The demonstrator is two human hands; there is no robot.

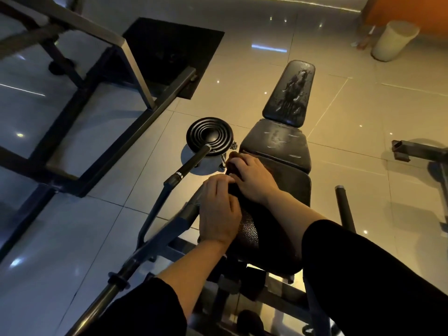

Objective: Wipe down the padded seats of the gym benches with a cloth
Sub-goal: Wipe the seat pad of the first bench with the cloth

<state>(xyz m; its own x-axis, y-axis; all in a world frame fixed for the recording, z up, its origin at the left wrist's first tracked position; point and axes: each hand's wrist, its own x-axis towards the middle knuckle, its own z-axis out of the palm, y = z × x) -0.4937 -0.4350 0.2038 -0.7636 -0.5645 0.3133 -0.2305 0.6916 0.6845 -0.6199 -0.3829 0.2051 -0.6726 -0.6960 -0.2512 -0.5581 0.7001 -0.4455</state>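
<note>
A black gym bench runs away from me in padded sections: a worn far pad point(289, 93), a scuffed middle pad point(276, 141) and a near pad point(292, 190). A dark cloth with a speckled patch point(246, 229) lies along the near pad's left edge. My left hand point(218, 209) lies on the cloth, its fingers curled into it. Just beyond and touching it, my right hand point(252, 178) grips the cloth's far end with bent fingers at the pad's left edge. Both hands hide most of the cloth.
A black weight plate point(209, 134) on a bar handle point(194, 161) stands just left of the bench. A dark steel frame point(97, 93) and a black floor mat point(174, 52) fill the left. Another machine's base point(417, 151) sits right, a white bin point(392, 40) far right.
</note>
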